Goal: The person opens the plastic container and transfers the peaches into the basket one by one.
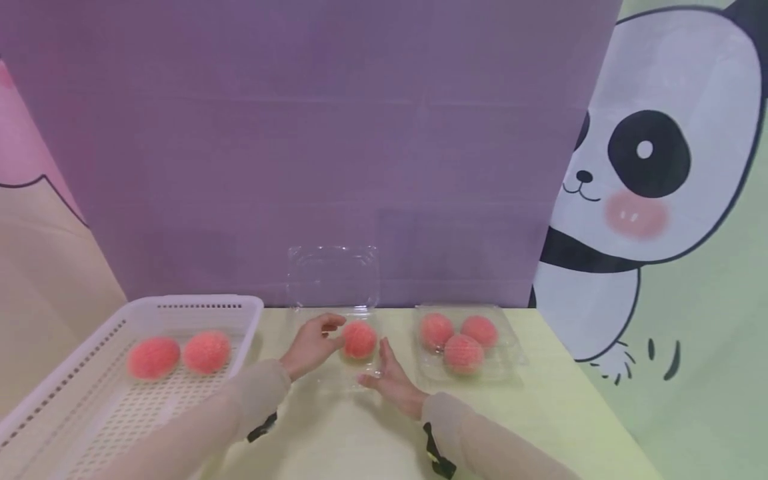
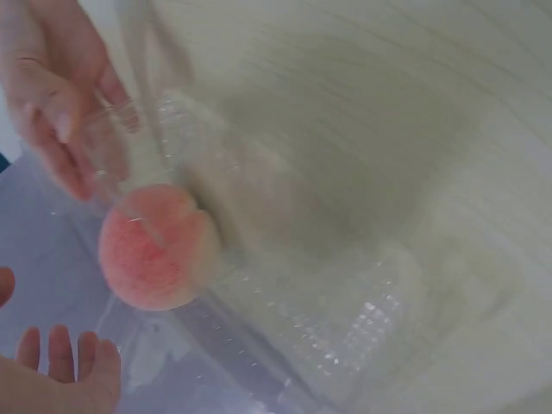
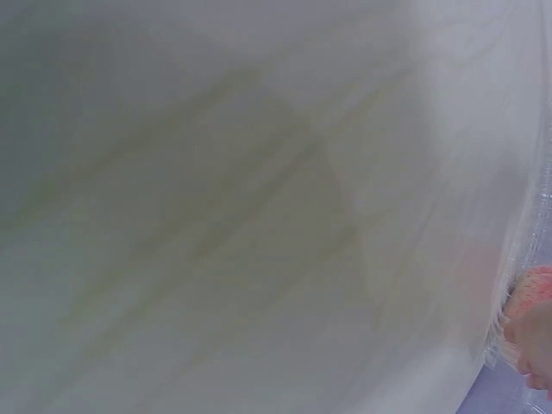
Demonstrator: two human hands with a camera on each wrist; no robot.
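Observation:
A pink peach [image 1: 359, 340] sits towards the right of a clear plastic clamshell box [image 1: 333, 277], whose lid stands raised at the back. My left hand [image 1: 315, 345] is at the peach's left, fingers loosely bent and apart from it. In the left wrist view that left hand [image 2: 65, 375] shows spread fingertips with nothing between them. My right hand [image 1: 396, 387] rests along the box's right side, its fingers extended and the thumb at the front corner. The left wrist view has the right hand [image 2: 65, 95] against the clear wall beside the peach [image 2: 157, 247].
On the left stands a white plastic basket [image 1: 255, 313] holding two peaches [image 1: 207, 352]. A second clear box [image 1: 504, 370] with three peaches [image 1: 464, 355] lies to the right on the pale table [image 1: 336, 440]. Behind the table hangs a purple cloth [image 1: 336, 133].

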